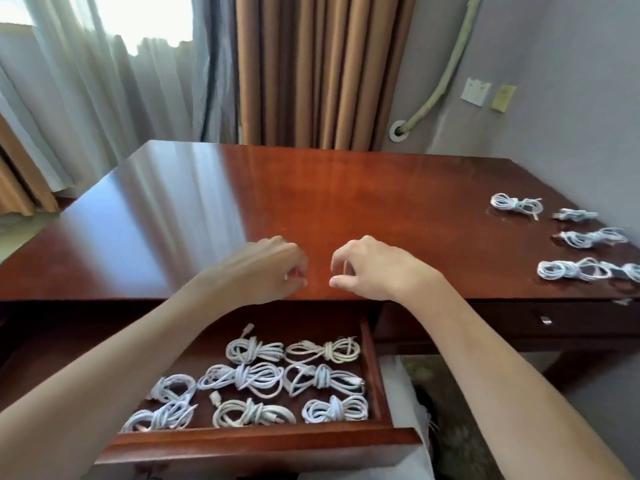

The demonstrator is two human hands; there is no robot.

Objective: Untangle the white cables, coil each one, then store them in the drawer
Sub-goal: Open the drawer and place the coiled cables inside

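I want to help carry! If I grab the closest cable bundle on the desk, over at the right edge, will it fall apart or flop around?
Probably not much. That cable bundle looks wrapped round its middle, so it should stay together. The loops at both ends would likely droop a bit. It looks thin and light, and it lies flat on the desk, so it is unlikely to roll.

Wooden desk (pixel 311 202), four coiled cables (pixel 516 203)
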